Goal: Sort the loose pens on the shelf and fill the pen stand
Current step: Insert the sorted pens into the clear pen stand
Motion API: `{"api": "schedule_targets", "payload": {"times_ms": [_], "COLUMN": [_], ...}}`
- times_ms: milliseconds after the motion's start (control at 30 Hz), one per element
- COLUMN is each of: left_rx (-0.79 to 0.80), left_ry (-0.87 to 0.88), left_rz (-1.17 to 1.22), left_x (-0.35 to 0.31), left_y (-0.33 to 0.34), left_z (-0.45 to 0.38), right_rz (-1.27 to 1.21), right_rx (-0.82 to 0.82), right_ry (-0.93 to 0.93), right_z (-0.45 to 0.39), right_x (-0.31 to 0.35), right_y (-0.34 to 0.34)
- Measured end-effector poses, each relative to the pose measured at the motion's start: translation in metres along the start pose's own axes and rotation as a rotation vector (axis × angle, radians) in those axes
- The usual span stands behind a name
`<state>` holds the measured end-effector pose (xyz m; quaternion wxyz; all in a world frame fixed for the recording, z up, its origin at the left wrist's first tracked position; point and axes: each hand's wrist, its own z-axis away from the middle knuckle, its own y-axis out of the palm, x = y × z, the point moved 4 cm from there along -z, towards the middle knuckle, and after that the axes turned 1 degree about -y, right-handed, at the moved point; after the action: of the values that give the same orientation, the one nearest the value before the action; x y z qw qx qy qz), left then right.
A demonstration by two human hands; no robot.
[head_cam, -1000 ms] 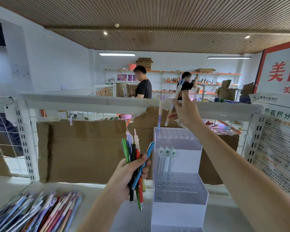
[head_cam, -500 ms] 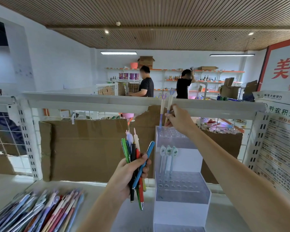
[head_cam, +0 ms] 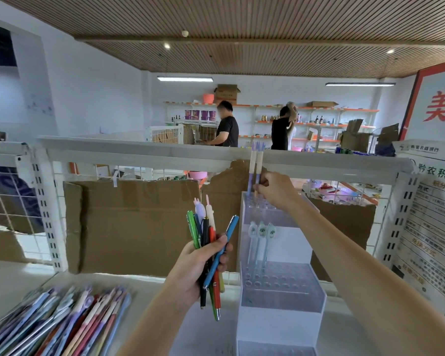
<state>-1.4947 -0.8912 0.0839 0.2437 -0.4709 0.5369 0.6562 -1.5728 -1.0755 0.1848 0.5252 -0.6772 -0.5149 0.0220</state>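
Pen stand [head_cam: 280, 291]: white, tiered, upright on the shelf [head_cam: 149, 286], holes facing up so pens stand sorted by kind. Top tier: two matching pens [head_cam: 254, 170] side by side, the right hand [head_cam: 274, 190] pinching the nearer one low on its barrel, apparently seating it. Middle tier: three pale pens [head_cam: 261, 242]. Left hand [head_cam: 198, 263]: gripping a mixed bundle [head_cam: 211, 242], a ready supply. Loose pile [head_cam: 62, 322]: unsorted, lower left.

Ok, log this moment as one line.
right hand seating pen in stand top tier | left hand holding pen bunch
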Motion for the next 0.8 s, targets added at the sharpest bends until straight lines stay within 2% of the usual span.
{"api": "schedule_targets", "payload": {"times_ms": [467, 633, 667, 733, 800], "left_rx": [0.017, 0.023, 0.026, 0.043, 0.068], "left_ry": [0.002, 0.006, 0.009, 0.011, 0.010], "left_rz": [-0.009, -0.007, -0.005, -0.006, -0.015], "left_x": [-0.001, 0.001, 0.002, 0.003, 0.003], "left_y": [0.002, 0.006, 0.008, 0.011, 0.015], "left_z": [0.002, 0.002, 0.002, 0.002, 0.002], "right_rz": [0.020, -0.063, -0.081, -0.104, -0.076], "right_rx": [-0.002, -0.228, -0.233, -0.056, 0.242], "right_ry": [0.040, -0.027, -0.062, -0.126, -0.138], "right_z": [0.007, 0.026, 0.032, 0.041, 0.050], "right_x": [-0.002, 0.009, 0.016, 0.032, 0.045], "right_y": [-0.005, -0.016, -0.016, -0.008, 0.008]}}
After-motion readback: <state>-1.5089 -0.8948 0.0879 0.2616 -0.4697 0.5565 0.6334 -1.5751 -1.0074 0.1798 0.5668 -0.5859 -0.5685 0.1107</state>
